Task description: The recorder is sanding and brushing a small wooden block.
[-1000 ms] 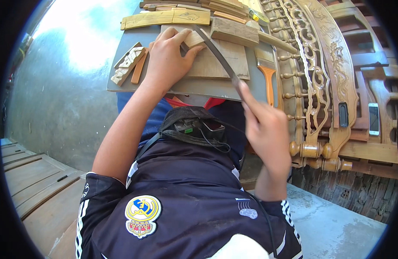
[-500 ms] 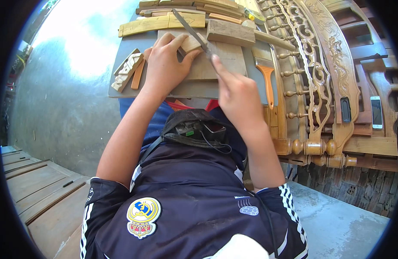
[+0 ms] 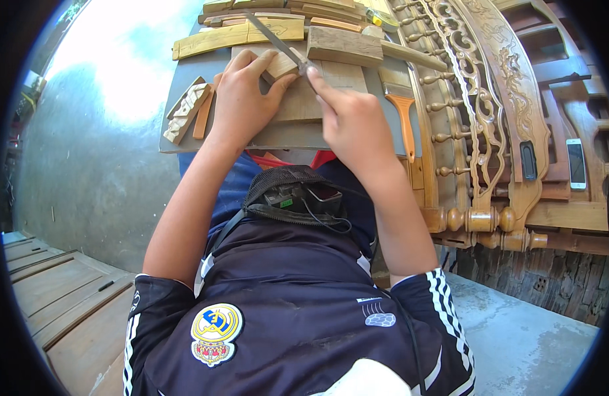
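My left hand (image 3: 242,102) presses down on a small pale wood block (image 3: 281,66), thumb and fingers around its near side. In my right hand (image 3: 358,129) is a long dark metal file (image 3: 271,37), gripped at its handle end with the index finger stretched along it. The file slants up to the left and crosses the block's right edge, seemingly touching it. Under the block lies a flat wooden board (image 3: 298,105) on a grey work table (image 3: 268,140). My fingers cover part of the block, and my right palm hides most of the handle.
A carved wood piece (image 3: 185,113) and an orange-brown strip (image 3: 203,117) lie left. Behind are a yellowish plank (image 3: 235,38), a thick wood block (image 3: 344,47) and a yellow tape measure (image 3: 382,20). Right are a paintbrush (image 3: 402,112), carved furniture (image 3: 509,92) and a phone (image 3: 576,164).
My right hand has pushed the file a little forward and left across the block. My left hand stays on the block. The whole view has shifted slightly.
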The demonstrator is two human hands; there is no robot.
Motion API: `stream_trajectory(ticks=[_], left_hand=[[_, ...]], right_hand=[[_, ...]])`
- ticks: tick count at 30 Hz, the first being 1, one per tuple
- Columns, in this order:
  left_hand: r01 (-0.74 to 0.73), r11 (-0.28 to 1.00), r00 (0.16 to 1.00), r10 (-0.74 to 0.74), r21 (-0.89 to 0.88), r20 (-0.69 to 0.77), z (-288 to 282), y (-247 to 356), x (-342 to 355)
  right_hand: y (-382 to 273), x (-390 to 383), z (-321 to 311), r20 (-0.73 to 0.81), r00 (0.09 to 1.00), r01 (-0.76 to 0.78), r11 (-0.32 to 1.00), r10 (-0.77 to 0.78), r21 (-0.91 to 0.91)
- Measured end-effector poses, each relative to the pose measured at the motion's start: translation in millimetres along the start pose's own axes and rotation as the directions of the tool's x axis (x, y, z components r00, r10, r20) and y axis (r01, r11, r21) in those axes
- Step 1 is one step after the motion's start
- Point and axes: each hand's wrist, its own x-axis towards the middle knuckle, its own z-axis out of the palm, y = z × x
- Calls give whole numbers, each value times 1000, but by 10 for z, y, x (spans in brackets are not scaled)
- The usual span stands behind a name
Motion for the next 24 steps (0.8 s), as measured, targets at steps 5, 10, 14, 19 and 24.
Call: stream_trajectory(ticks=[5, 10, 14, 19, 24], left_hand=[[16, 996, 999, -11, 93, -44, 33, 5, -20], [-6, 999, 998, 9, 52, -59, 28, -39, -23], [-23, 999, 998, 26, 40, -65, 34, -35, -1], [-33, 997, 998, 36, 66, -42, 8, -5, 1], [-64, 998, 998, 63, 13, 19, -18, -4, 17]], right_hand=[[-148, -173, -251, 37, 999, -36, 999, 34, 29], [-372, -601, -995, 159, 973, -158, 986, 166, -58], [-257, -475, -1061, 109, 980, -152, 978, 168, -141], [-75, -439, -1166, 210, 975, -89, 994, 73, 64], [-67, -349, -394, 118, 992, -51, 999, 51, 1]])
